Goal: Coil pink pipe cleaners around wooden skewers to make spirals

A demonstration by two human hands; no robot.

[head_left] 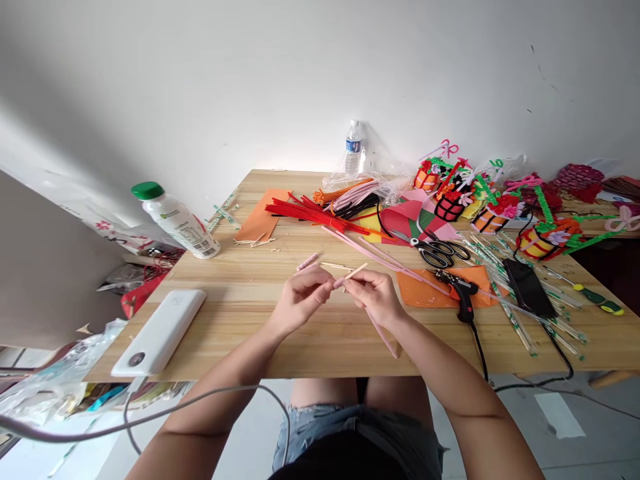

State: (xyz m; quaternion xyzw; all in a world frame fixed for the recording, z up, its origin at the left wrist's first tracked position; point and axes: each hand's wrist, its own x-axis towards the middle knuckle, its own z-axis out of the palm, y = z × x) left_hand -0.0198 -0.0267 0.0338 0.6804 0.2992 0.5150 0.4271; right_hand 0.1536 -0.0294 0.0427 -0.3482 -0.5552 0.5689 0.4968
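A pale wooden stick (357,271) is held above the middle of the desk (240,333), between the two hands, slanting up toward the far right. Pink fuzzy wrapping (339,283) covers its lower left part. The left hand (303,300) has a narrow grip, thumb and fingers pinching at the wrapped end; the right hand (375,297) holds the stick in a close pinch near the bare part. A pink strand (383,335) trails below the right hand toward the near edge.

Just beyond the left hand lies a short wrapped piece (307,261), with a few loose sticks (336,266) to its right. Long pink strips (380,255) run farther right, past black-handled scissors (435,253) to a black glue gun (465,291) on an orange sheet (417,290). Right of that, a dark phone (530,288) rests on slim clear-wrapped packets (523,337), and a screwdriver (593,295) with a green and yellow handle lies near the right edge.

Farther off, a red bundle (315,212) overlaps coloured sheets, a clear bottle (353,148) stands near the wall, and small flower baskets (543,241) line the far right. On the left are a green-capped white bottle (183,225) and, nearer, a white power bank (163,330) with a grey cable (200,399).
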